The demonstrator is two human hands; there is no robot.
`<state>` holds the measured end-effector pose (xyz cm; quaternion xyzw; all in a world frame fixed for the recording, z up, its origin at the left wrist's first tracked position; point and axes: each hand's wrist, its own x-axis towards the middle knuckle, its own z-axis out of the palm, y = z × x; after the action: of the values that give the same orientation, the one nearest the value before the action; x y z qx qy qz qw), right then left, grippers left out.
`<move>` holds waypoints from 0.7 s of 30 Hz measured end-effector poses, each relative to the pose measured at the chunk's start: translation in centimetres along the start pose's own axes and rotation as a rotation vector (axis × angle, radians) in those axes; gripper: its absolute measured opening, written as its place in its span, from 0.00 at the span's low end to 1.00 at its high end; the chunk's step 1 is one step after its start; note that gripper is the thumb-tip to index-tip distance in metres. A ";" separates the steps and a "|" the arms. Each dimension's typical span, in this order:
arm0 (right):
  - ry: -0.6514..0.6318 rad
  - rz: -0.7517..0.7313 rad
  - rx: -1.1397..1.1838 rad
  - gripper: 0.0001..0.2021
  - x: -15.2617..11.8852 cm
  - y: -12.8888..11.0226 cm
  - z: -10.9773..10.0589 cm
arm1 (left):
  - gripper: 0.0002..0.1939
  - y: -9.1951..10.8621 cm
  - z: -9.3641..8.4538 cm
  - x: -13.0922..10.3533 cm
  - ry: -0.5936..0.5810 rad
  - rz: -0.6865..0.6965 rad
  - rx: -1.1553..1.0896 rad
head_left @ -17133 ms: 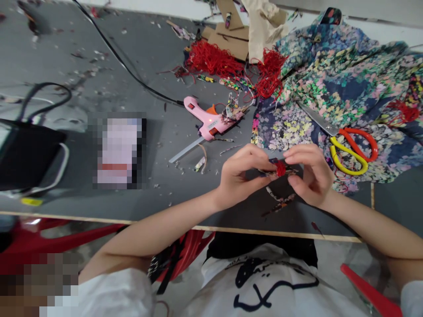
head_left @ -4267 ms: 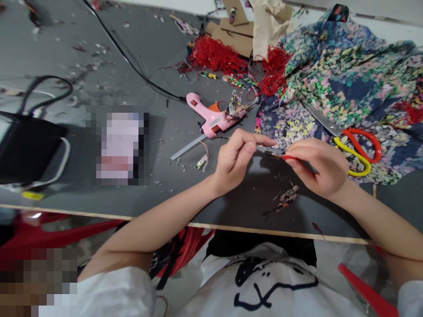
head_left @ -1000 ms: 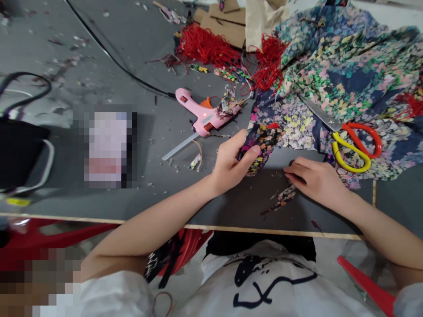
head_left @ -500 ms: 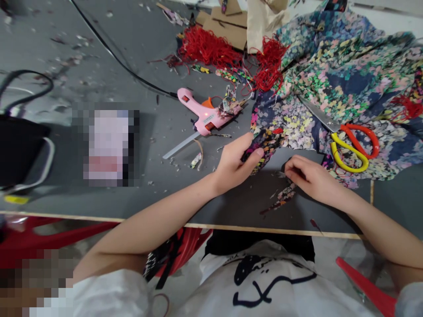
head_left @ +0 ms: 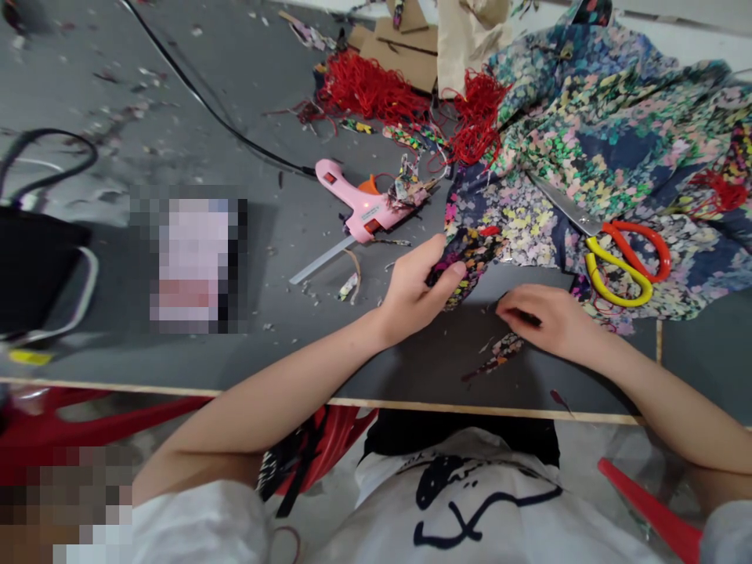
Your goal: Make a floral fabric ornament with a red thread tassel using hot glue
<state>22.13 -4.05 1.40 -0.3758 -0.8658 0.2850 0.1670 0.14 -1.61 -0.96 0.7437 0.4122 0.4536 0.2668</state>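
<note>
My left hand (head_left: 414, 294) is closed on a dark floral fabric piece (head_left: 464, 270), thumb on top, near the edge of the larger floral cloth (head_left: 540, 227). To its right, my right hand (head_left: 544, 317) hovers low over the table with fingertips pinched together; whether something tiny is between them I cannot make out. Just below those fingertips lie narrow fabric scraps (head_left: 499, 352). Scissors (head_left: 623, 258) with one red and one yellow handle rest on the cloth, beyond my right hand. A pink glue gun (head_left: 370, 204) lies beyond my left hand, its glue stick sticking out.
Red thread bundles (head_left: 376, 90) and cardboard pieces (head_left: 403, 55) sit at the back. A black cable (head_left: 200, 94) runs to the glue gun. On the left are a blurred-out rectangular item (head_left: 191, 262) and a black bag (head_left: 41, 266). The table's front edge (head_left: 411, 403) is close to me.
My right hand has shifted slightly left, its fingers drawn flatter and closer together. My left hand keeps its hold on the fabric piece, almost unmoved.
</note>
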 end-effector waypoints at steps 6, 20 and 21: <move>-0.084 0.114 -0.288 0.11 0.7 -0.9 2.9 | 0.13 -0.1 0.1 -0.1 -0.002 -0.031 0.027; 0.299 0.086 -0.418 0.09 1.6 2.3 0.9 | 0.11 0.0 0.0 0.1 -0.002 -0.045 -0.018; 0.308 0.067 -0.444 0.09 1.6 2.8 0.9 | 0.09 0.0 0.1 0.1 -0.003 -0.032 -0.011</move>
<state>22.15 -1.63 -0.86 -0.4705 -0.8586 0.0327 0.2009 0.24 -1.54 -0.90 0.7362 0.4212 0.4504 0.2790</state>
